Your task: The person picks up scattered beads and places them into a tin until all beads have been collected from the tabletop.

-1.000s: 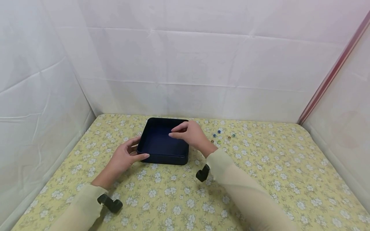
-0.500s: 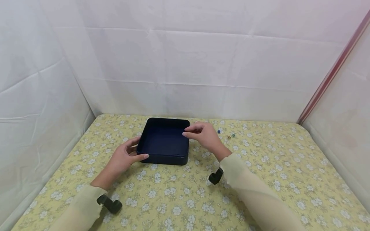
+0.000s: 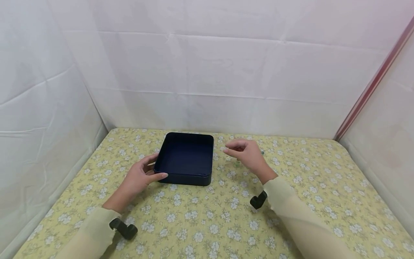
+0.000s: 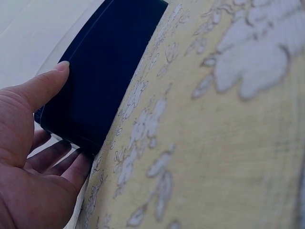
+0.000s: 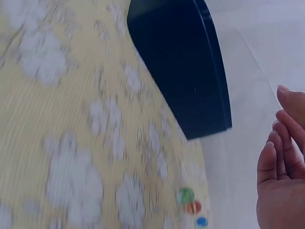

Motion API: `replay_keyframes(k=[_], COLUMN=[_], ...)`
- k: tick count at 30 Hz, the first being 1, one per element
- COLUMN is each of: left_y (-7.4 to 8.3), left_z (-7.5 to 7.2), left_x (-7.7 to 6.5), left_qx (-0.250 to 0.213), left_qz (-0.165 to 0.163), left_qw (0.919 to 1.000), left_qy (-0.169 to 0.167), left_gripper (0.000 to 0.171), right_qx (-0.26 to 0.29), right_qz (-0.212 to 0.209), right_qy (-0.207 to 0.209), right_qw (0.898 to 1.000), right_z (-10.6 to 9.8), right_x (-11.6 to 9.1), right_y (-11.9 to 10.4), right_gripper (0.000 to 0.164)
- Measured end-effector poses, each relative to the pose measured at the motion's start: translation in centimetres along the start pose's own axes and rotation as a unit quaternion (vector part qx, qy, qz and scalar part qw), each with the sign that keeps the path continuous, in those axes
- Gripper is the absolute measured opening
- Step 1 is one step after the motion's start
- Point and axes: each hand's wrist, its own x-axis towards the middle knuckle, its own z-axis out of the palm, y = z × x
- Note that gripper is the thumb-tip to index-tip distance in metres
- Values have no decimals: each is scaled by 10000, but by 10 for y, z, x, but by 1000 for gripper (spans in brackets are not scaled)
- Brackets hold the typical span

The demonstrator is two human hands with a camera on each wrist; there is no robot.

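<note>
A dark blue square box (image 3: 184, 178) without a lid stands on the table. My left hand (image 3: 139, 176) grips its near left corner, with the thumb over the front wall and the fingers round the left side. In the left wrist view the fingers of my left hand (image 4: 43, 157) reach under the edge of the box (image 4: 100, 71). My right hand (image 3: 247, 153) is right of the box with nothing visible between thumb and loosely bent fingers. Below it in the right wrist view lie small marbles: a green marble (image 5: 185, 195), a reddish marble (image 5: 193, 207) and a blue marble (image 5: 201, 222).
A yellow cloth (image 3: 194, 223) with white flowers covers the table. White sheets (image 3: 207, 72) hang behind and at both sides. One teal marble (image 3: 262, 152) shows just past the right hand; that hand hides others in the head view.
My right hand has moved right, from above the box to above the marbles, and now covers most of them in the head view. The left hand and the box have stayed put.
</note>
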Motion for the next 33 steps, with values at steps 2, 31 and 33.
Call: replay_keyframes(k=[2, 31, 33], left_y=[0, 1, 1], left_z=[0, -1, -1], left_x=[0, -2, -2], left_qx=[1, 40, 46], left_qz=[-10, 47, 38], left_qw=[10000, 10000, 10000], left_qy=[-2, 12, 14], left_gripper=[92, 91, 91], right_qx=[-1, -287, -261], right_qz=[-46, 134, 127], right_qy=[33, 348, 353], right_qw=[10000, 9989, 9990], right_z=[-6, -74, -77], right_x=[-2, -12, -11], right_y=[5, 50, 53], right_gripper=[33, 48, 48])
